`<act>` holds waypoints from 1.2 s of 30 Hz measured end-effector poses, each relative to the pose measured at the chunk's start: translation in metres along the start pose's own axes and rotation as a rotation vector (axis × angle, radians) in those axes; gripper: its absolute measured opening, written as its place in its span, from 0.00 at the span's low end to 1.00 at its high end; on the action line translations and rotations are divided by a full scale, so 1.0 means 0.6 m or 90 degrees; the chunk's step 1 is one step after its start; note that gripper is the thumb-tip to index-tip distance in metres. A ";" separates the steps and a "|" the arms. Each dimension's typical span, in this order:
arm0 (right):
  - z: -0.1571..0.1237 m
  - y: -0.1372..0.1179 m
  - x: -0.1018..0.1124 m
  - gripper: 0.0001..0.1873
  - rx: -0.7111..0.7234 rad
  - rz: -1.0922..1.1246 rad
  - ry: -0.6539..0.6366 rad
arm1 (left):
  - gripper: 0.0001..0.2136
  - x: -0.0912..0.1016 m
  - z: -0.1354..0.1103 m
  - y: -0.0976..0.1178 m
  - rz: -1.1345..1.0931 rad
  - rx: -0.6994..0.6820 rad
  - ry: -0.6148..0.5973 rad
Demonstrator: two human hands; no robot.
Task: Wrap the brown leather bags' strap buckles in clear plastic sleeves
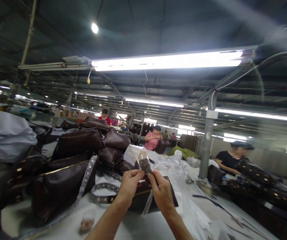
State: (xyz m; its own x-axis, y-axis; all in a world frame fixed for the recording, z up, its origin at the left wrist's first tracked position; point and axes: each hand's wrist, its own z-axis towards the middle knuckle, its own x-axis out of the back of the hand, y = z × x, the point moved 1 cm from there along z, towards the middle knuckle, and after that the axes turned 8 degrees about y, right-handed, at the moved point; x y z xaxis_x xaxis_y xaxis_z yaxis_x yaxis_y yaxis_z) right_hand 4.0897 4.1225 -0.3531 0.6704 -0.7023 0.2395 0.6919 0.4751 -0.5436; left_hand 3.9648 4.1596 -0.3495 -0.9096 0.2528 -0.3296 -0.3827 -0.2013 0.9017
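Note:
Both hands meet in front of me, raised over a dark brown leather bag (172, 190). Between them is a small dark piece, perhaps a strap end, with a gold-coloured metal loop (145, 162) at its top. My left hand (130, 183) pinches its left side between thumb and fingers. From the right, my right hand (162, 190) grips its lower edge, thumb pointing up. A transparent strip (147, 203) hangs below, between the wrists. Part of the bag under the hands is hidden by them. Left of my left hand lies a curled strap (99, 193) with gold studs.
Brown leather bags (65, 183) are heaped on the left of the white table. A small transparent cup (87, 220) stands near the front. Crumpled plastic film (175, 165) and thin dark strips (210, 198) lie right. A grey post (205, 146) rises beyond. Several people work farther off.

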 end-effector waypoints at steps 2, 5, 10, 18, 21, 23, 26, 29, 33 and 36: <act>0.001 0.001 0.001 0.18 -0.028 0.007 -0.001 | 0.15 -0.002 0.000 0.004 0.033 -0.047 -0.027; 0.001 0.000 0.003 0.17 -0.061 0.049 -0.027 | 0.14 -0.007 -0.006 0.009 0.049 -0.136 -0.019; -0.007 0.000 0.010 0.15 -0.054 0.063 -0.068 | 0.13 -0.011 -0.013 0.008 0.101 -0.224 0.019; -0.008 -0.001 0.024 0.15 -0.074 0.092 -0.014 | 0.11 -0.001 -0.008 -0.001 -0.022 -0.054 -0.142; -0.006 0.001 0.028 0.15 -0.059 0.076 -0.012 | 0.15 0.000 -0.010 -0.002 -0.051 -0.016 -0.125; -0.006 0.003 0.027 0.14 -0.030 0.057 -0.016 | 0.14 -0.003 -0.008 0.000 -0.064 -0.016 -0.082; -0.006 0.002 0.024 0.12 0.066 0.014 -0.026 | 0.15 -0.007 -0.004 0.005 -0.101 -0.014 -0.083; -0.012 -0.001 0.024 0.11 0.209 -0.049 -0.002 | 0.19 0.014 -0.003 0.000 -0.078 0.003 -0.163; -0.040 -0.006 0.035 0.11 0.378 -0.133 0.026 | 0.21 0.096 -0.015 -0.041 0.113 0.115 -0.233; -0.078 -0.010 0.042 0.12 0.461 -0.150 0.025 | 0.21 0.162 -0.036 -0.078 0.103 0.311 -0.263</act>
State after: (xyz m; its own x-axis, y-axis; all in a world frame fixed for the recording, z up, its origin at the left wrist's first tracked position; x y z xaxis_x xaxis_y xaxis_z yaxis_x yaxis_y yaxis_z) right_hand 4.0900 4.0770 -0.3815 0.4826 -0.8399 0.2482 0.8275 0.5302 0.1850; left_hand 3.8907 4.1730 -0.4299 -0.7751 0.6179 -0.1320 -0.0403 0.1602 0.9863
